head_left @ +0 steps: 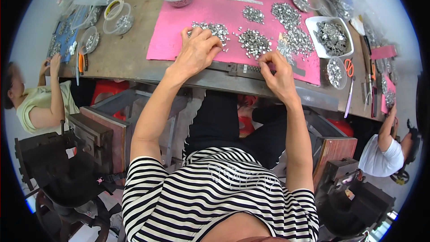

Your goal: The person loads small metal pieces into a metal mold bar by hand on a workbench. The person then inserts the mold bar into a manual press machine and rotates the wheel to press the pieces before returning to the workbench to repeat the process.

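Note:
Curled over a pile of small shiny metal pieces (214, 28), my left hand (197, 53) has its fingertips turned down into the heap; what they pinch is hidden. My right hand (280, 75) is closed, thumb and forefinger pressed together at a narrow metal strip fixture (236, 68) along the table's front edge. Anything between those fingers is too small to make out. A few bright pieces sit on the fixture just left of my right hand. Between my hands, a loose pile of metal pieces (254, 43) lies on the pink mat (172, 36).
More piles (286, 14) lie on the mat. A white tray (311, 26) of grey pieces, a clear cup (335, 73), orange-handled scissors (349, 68) and a plastic tub (179, 1) surround it. Orange-handled pliers (81, 62) lie left. One person works at each side; dark machines flank me.

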A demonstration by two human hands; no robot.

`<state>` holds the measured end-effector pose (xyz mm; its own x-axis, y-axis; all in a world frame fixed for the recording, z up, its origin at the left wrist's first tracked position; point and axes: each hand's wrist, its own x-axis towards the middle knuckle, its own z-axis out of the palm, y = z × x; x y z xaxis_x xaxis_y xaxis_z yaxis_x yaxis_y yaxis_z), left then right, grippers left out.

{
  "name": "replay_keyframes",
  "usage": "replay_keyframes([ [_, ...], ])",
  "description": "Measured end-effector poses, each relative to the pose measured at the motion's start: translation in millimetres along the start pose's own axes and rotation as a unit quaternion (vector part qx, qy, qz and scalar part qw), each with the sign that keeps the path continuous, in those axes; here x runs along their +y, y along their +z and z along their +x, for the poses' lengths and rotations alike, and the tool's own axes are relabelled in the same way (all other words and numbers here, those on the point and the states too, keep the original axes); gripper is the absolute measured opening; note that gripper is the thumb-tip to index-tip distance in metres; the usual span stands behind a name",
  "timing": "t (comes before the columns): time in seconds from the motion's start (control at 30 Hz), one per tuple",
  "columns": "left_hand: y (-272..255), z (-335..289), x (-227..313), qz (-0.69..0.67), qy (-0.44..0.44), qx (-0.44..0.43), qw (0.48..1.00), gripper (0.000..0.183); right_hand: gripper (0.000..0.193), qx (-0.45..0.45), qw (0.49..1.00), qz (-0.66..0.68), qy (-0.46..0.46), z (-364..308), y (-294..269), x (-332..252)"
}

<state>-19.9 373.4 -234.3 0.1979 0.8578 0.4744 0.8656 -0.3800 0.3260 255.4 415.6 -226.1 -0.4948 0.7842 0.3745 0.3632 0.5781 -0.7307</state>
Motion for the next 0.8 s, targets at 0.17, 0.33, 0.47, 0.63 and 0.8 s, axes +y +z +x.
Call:
replay_keyframes([
  [0.17,3.9,0.8,6.3,-0.018,-0.015,0.018,1.0,0.007,0.013,0.012,0.996,-0.051,-0.068,-14.5,4.6,-0.2],
  [0.33,5.1,-5.4,10.7,-0.032,-0.024,0.043,0.998,0.006,0.017,0.016,0.983,-0.132,-0.129,-14.1,9.7,-2.5],
  [0.47,1.1,-8.2,7.9,-0.023,-0.051,0.034,0.998,0.007,0.018,0.009,0.968,-0.184,-0.172,-14.4,9.3,-4.1],
  [0.63,-2.9,-11.2,6.6,-0.03,-0.067,0.02,0.997,0.007,0.016,-0.003,0.968,-0.169,-0.185,-8.1,4.3,-7.4],
  [0.8,0.9,-8.1,5.9,-0.012,-0.071,0.009,0.997,0.007,0.01,0.014,0.973,-0.163,-0.166,29.5,16.3,-2.6],
])
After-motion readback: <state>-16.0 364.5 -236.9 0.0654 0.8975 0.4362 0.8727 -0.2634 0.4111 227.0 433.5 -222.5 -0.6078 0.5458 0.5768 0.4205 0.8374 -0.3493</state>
